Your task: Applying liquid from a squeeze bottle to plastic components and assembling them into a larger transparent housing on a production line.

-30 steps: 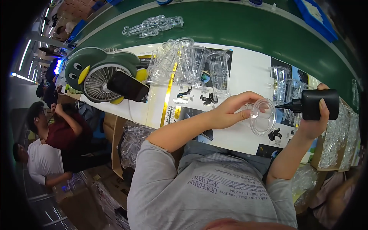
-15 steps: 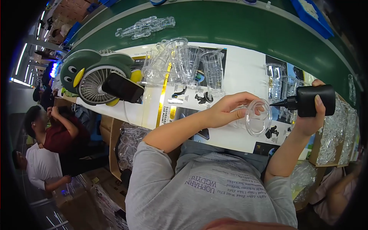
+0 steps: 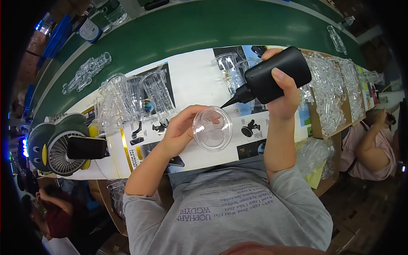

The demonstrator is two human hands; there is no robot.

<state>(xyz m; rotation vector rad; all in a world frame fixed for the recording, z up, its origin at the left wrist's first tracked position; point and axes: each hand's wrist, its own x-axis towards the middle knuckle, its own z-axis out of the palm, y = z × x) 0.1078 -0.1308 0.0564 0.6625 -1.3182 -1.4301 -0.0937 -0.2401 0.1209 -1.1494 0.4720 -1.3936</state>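
Clear disc [image 3: 212,128] in left hand [image 3: 180,131] — black bottle [image 3: 276,75] right.

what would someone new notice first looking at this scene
At centre, the left hand holds up a round clear plastic disc, while the right hand tilts a black squeeze bottle so its thin nozzle points down at the disc. At far left on the paper-covered bench stands a penguin-shaped desk fan, and clear plastic parts fill boxes at right.

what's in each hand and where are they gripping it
Left hand holds a clear round plastic disc by its left rim. Right hand grips a black squeeze bottle with a pointed nozzle around its body.
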